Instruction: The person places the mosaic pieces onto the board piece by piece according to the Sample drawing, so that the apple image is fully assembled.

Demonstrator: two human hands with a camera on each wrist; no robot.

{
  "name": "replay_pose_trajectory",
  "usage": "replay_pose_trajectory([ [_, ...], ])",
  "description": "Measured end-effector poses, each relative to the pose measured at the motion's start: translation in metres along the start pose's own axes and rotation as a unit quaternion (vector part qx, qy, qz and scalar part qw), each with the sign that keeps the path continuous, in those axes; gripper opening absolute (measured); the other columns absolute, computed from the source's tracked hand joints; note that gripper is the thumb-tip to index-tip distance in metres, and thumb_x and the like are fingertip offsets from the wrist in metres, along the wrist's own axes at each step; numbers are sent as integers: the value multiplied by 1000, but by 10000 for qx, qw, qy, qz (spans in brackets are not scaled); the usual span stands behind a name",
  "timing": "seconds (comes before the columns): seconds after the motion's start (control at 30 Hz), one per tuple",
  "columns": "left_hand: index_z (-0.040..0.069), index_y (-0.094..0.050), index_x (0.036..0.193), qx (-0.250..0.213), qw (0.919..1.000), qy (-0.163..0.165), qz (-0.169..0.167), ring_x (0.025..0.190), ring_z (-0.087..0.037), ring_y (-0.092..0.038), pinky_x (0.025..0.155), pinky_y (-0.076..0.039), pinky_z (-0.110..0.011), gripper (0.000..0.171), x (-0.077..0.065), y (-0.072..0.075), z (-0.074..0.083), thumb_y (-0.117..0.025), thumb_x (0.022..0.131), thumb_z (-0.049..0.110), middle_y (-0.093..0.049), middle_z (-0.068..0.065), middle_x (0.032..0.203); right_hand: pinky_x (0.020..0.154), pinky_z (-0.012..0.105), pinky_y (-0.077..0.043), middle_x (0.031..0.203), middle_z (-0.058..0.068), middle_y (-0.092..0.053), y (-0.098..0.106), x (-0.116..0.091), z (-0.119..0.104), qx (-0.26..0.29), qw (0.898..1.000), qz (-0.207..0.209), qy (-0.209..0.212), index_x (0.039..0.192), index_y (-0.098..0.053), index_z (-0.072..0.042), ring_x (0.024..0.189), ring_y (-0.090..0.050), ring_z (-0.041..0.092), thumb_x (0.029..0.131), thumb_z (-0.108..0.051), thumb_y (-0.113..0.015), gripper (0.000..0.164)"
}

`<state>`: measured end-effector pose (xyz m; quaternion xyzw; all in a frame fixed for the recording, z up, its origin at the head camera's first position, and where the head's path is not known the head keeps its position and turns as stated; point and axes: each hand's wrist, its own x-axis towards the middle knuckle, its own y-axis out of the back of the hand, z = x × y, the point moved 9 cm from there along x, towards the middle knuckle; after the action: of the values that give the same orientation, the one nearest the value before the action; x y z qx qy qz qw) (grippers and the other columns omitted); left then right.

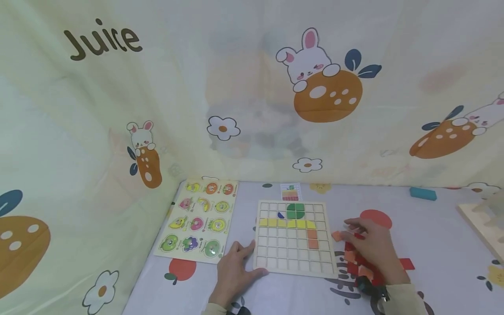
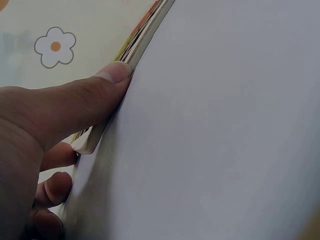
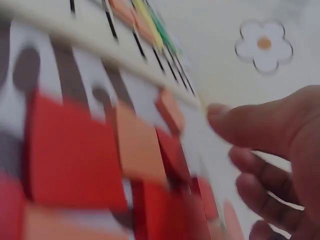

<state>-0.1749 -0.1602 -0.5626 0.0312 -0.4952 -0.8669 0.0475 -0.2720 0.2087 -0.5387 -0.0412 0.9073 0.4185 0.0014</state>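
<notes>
A square wooden grid board (image 1: 275,253) lies in the middle of the table. My left hand (image 1: 235,271) grips its near left corner, thumb on the front edge and fingers along the left side. In the grid sit green rounded pieces (image 1: 295,211), a small blue piece (image 1: 281,215), a row of yellow tiles (image 1: 281,223) and two orange tiles (image 1: 312,238). My right hand (image 1: 372,245) hovers over loose red tiles (image 3: 75,150) and orange tiles (image 3: 140,145) right of the board. Its fingertips are close to one orange tile (image 1: 336,236), with nothing visible between them.
A fruit puzzle board (image 1: 163,249) lies left of the grid. Behind the grid is a small picture card (image 1: 290,191). A teal block (image 1: 423,194) lies at the back right, and a wooden rack (image 1: 480,232) stands at the right edge. A printed curtain (image 1: 252,87) hangs behind the table.
</notes>
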Motion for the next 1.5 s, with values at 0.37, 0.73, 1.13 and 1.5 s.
replay_pose_trajectory([
  [0.37,27,-65,146,-14,10000,13,29,73,-8,-37,63,-30,-21,92,-2,-1,-4,-92,67,66,-41,9,89,95,60,-53,133,22,-65,-16,1,-11,-456,9974,-309,461,136,-72,-6,117,-56,40,90,-28,-86,53],
  [0.73,26,-65,146,-41,10000,-59,36,73,-7,-37,63,-30,-21,92,-1,1,-1,-91,67,66,-40,9,89,69,35,-48,98,7,-68,-27,6,-4,-337,9990,-291,73,115,-69,-9,90,-57,24,94,-24,-82,29],
  [1.13,24,-66,145,-81,9998,-160,93,72,-8,-36,62,-29,-21,91,-1,2,0,-92,68,65,-40,8,88,67,23,-51,110,11,-76,-13,2,-18,843,9938,720,13,131,-71,-15,95,-68,25,102,-36,-73,36],
  [1.5,26,-66,145,-28,9998,-167,102,72,-7,-36,62,-29,-21,92,0,1,-1,-91,67,67,-40,9,88,77,24,-56,119,14,-76,-47,3,-43,1435,9894,126,186,135,-72,-17,101,-74,31,94,-28,-83,44],
])
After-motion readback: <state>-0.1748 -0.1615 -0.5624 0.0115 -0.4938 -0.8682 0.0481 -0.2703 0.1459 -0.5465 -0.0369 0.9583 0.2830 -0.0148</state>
